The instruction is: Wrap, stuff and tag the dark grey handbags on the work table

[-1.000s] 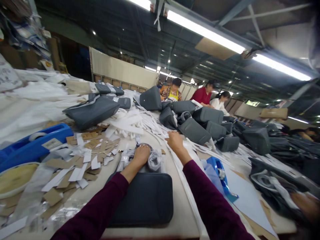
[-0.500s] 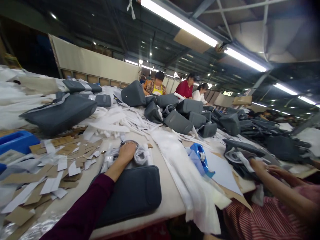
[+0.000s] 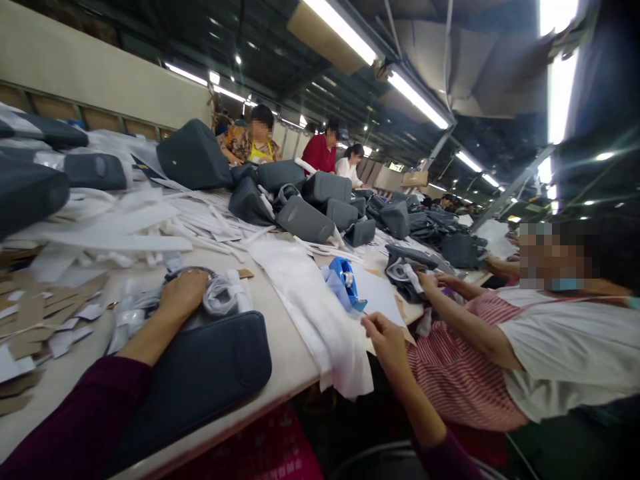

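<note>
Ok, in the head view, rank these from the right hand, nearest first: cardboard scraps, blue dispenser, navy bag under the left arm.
From the right hand:
1. Dispenser: just ahead and slightly left.
2. Bag: farther left, across the white strip.
3. Cardboard scraps: far left, beyond the bag.

Clg. tubes [image 3: 419, 100] lit, beige partition [image 3: 110, 79] in bkgd.

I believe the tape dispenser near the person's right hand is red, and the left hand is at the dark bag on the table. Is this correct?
Not quite: the tape dispenser near the person's right hand is blue, not red, as the head view shows. The left hand is indeed at the dark bag on the table.
</note>
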Demonstrator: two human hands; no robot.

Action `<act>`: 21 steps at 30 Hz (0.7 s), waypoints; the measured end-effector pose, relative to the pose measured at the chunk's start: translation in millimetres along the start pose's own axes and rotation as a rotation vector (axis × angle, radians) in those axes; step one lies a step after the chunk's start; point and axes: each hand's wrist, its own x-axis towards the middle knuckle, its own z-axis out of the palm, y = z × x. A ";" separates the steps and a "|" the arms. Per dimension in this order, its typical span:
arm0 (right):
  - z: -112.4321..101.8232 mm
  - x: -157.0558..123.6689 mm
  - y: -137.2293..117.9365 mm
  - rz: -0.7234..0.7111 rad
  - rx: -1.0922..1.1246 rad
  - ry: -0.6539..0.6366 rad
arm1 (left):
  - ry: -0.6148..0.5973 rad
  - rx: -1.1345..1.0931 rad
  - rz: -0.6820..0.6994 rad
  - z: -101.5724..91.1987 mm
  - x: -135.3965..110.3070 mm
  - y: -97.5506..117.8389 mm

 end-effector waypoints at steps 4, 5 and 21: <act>-12.5 44.8 64.8 -0.003 -0.332 0.091 | -0.020 -0.028 0.032 -3.8 -0.9 -0.4; -11.0 52.3 74.9 0.005 -0.381 0.076 | -0.019 -0.035 0.037 -4.3 -1.3 -0.6; -12.6 51.2 55.0 -0.287 -0.305 0.137 | -0.029 -0.033 0.042 -7.4 -2.9 0.2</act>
